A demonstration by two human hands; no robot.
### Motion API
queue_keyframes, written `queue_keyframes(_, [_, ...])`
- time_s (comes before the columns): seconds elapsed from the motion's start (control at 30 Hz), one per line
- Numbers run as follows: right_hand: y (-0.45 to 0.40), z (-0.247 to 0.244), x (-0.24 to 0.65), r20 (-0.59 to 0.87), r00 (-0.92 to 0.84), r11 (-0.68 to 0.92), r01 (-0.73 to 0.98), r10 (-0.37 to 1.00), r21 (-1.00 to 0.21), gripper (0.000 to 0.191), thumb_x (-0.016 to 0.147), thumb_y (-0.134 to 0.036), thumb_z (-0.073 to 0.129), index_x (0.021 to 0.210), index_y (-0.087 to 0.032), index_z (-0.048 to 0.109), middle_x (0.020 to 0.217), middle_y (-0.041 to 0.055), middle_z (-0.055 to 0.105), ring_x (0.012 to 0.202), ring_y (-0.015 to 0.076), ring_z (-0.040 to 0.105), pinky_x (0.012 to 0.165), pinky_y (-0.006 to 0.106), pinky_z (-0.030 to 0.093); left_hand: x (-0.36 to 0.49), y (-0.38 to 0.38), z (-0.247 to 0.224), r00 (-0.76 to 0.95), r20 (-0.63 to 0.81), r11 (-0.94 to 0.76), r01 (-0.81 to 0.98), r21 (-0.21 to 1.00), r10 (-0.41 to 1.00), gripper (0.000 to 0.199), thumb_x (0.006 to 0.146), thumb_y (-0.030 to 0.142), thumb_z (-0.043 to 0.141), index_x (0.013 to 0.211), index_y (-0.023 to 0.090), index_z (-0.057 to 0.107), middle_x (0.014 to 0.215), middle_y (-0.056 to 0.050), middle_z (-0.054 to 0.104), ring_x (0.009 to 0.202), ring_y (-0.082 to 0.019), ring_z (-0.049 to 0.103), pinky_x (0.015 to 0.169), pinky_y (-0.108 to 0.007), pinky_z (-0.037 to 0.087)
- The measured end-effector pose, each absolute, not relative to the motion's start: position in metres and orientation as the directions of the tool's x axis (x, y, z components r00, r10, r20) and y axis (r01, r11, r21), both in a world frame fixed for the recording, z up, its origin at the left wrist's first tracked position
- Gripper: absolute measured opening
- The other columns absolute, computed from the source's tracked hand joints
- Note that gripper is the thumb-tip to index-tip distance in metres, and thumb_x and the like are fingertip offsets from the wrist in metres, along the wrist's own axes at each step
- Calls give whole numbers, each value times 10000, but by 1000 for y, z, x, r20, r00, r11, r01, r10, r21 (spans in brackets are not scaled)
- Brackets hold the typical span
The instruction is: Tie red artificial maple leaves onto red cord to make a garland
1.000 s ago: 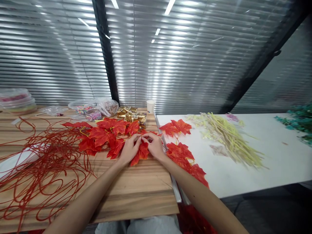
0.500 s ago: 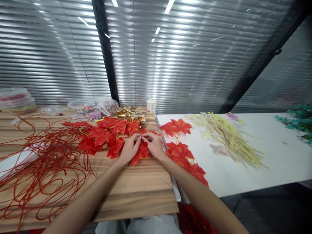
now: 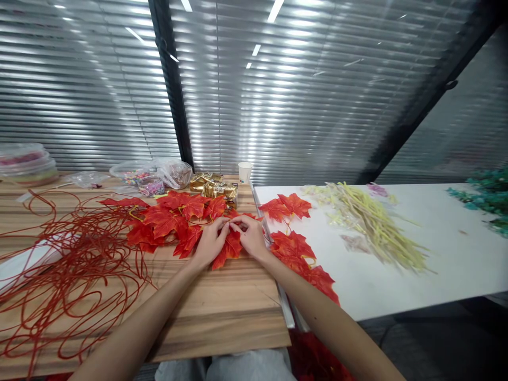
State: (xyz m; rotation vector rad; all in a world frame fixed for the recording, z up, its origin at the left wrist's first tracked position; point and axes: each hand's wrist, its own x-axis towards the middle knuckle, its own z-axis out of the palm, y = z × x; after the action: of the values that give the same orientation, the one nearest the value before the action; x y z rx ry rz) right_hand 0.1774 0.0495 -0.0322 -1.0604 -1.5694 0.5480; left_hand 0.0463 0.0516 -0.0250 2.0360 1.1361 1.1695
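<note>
My left hand (image 3: 212, 241) and my right hand (image 3: 251, 236) meet over the wooden table, thumbs and fingertips pinched close together. Whatever is between the fingertips is too small and covered to make out. Under and around both hands runs a garland of red artificial maple leaves (image 3: 162, 219); one leaf (image 3: 227, 251) shows below the fingers. The garland goes on to the right, where more red leaves (image 3: 293, 247) lie over the white table and hang past its near edge. Left of the leaves spreads a loose tangle of thin red cord (image 3: 91, 259).
Gold packets (image 3: 220, 189), a paper cup (image 3: 245, 172), bags of beads (image 3: 151, 185) and stacked plastic tubs (image 3: 27, 165) line the back. Yellow strips (image 3: 377, 227) lie on the white table (image 3: 448, 264), with teal foliage (image 3: 488, 198) at far right. The wooden table (image 3: 222, 317) abuts it.
Hardly anything differs. Both hands keep the same pinch over the leaves, and the garland and cord lie as before.
</note>
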Motion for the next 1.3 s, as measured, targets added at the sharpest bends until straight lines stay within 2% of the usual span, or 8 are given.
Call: queue_keyframes(1.3, [50, -34, 178, 530, -7, 498, 355, 848, -791, 142, 750, -200, 504, 788, -187, 640, 775, 23, 654, 684, 143, 590, 637, 249, 463, 46, 52, -25, 281, 436, -519, 433, 737, 855, 237, 840, 254, 369, 947, 171, 563, 911, -42, 637, 823, -162, 580, 752, -265, 424])
